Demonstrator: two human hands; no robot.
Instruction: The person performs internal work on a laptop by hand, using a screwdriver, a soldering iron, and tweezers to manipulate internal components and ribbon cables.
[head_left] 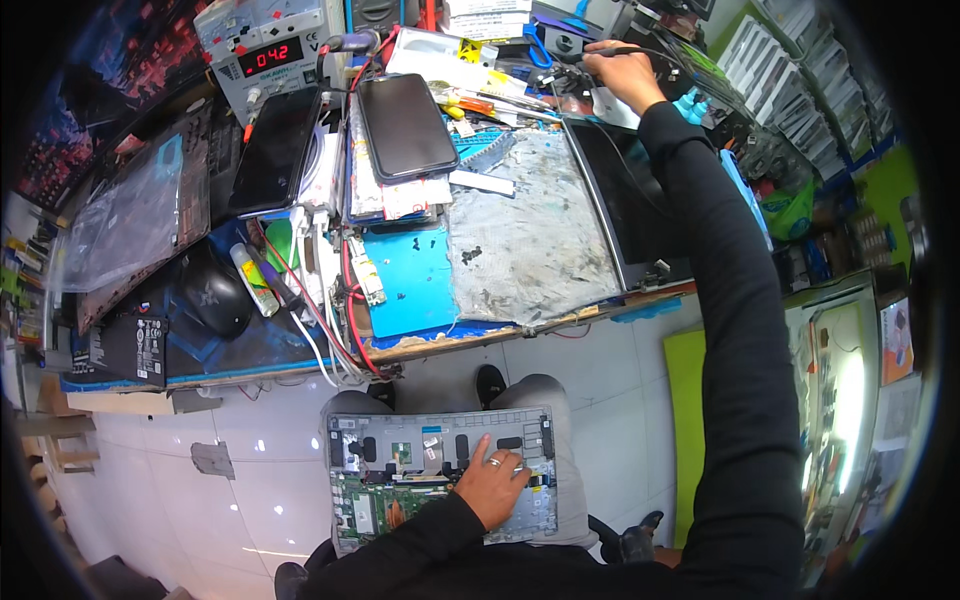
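An opened laptop base (380, 445), green circuit board exposed, rests across the person's lap. My left hand (493, 485) lies on it right of centre, fingers spread over the grey casing. At the top right of the bench, my right hand (625, 75) is closed on a dark slender object (622, 50) with a black cord near it; the object's exact kind is unclear. Below that hand lies a dark laptop screen (625, 215), partly behind my right forearm, beside a stained grey mat (530, 230).
The cluttered bench holds two phones (405, 125), a power supply (255, 75), a blue mat (405, 290), a black mouse (210, 290), cables, small tools and plastic-covered panels (130, 220). A green panel (680, 430) and a lit glass case (835, 390) stand at the right.
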